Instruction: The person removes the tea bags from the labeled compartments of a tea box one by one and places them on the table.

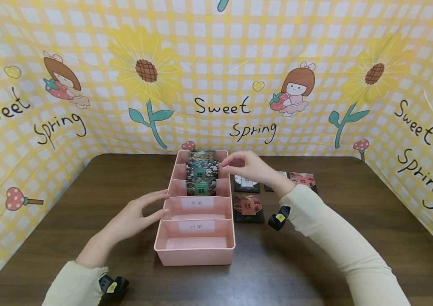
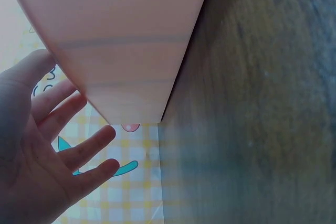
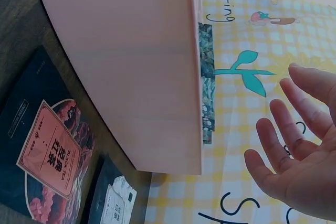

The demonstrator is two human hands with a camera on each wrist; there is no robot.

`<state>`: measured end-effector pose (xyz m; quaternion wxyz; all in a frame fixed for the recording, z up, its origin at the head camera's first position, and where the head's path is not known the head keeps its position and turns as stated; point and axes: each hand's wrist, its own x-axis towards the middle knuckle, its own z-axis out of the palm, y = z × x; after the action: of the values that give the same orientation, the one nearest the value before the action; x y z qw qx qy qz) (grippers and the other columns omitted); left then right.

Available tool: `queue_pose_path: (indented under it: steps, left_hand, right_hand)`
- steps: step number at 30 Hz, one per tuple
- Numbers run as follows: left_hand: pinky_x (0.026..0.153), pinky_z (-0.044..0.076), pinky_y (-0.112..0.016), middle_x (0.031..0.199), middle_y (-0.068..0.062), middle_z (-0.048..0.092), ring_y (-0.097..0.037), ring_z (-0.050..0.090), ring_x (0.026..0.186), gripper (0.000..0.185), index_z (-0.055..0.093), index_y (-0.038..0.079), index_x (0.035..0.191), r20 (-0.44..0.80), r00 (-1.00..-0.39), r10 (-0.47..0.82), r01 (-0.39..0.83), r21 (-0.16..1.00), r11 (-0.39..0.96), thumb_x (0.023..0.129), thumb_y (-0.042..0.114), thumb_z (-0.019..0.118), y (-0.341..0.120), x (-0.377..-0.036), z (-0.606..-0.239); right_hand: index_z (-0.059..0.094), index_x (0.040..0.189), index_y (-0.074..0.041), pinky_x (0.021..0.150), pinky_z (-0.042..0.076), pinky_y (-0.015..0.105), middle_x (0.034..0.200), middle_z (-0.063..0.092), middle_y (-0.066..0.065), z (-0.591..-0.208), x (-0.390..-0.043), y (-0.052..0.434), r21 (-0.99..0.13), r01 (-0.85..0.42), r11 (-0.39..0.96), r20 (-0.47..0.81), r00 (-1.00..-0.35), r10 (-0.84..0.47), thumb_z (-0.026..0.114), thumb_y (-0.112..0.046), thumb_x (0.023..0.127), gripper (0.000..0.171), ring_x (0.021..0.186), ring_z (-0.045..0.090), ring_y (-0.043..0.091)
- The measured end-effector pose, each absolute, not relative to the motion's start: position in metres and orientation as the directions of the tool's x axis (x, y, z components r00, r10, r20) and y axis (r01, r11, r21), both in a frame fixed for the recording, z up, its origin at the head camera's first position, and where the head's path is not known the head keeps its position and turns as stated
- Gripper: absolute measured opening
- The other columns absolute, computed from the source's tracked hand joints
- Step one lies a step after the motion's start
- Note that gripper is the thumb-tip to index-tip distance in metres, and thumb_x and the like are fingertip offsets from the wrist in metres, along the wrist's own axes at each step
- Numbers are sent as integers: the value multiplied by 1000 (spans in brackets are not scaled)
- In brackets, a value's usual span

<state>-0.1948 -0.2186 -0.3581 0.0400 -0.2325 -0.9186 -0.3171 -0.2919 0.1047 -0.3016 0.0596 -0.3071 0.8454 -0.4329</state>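
A long pink divided box (image 1: 195, 257) stands on the table, its far compartments holding upright dark tea packets with green labels (image 1: 201, 188). My left hand (image 1: 136, 214) is at the box's left side, thumb and fingertips right at the rim, fingers spread. Over the right rim, beside the packets in the far part, my right hand (image 1: 252, 168) hovers with loosely bent fingers and nothing between them. The right wrist view shows those fingers apart, and packet tops (image 3: 208, 51) stick up above the box wall. The two near compartments have white paper labels (image 1: 197, 203) with Chinese characters.
Right of the box lie a black tea packet with a red label (image 1: 247, 208), a white-labelled packet (image 1: 246, 182) and another red-labelled packet (image 1: 303, 179). One more is partly hidden behind the right wrist. A yellow checked cloth (image 1: 216, 63) walls in the dark wooden table (image 1: 335, 238).
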Motion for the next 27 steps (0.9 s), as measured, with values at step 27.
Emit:
queue_pose_path:
  steps: [27]
  left_hand:
    - [102,39,-56,138,-13,51,-35,46,128,45,55,10,130,217,-889,403,451,569,688,89,28,63,-219,-195,-357]
  right_hand:
    - [71,100,-3,79,55,28,106,68,11,-330,-313,75,-660,-535,528,135,-776,-616,66,-13,86,17,91,66,21]
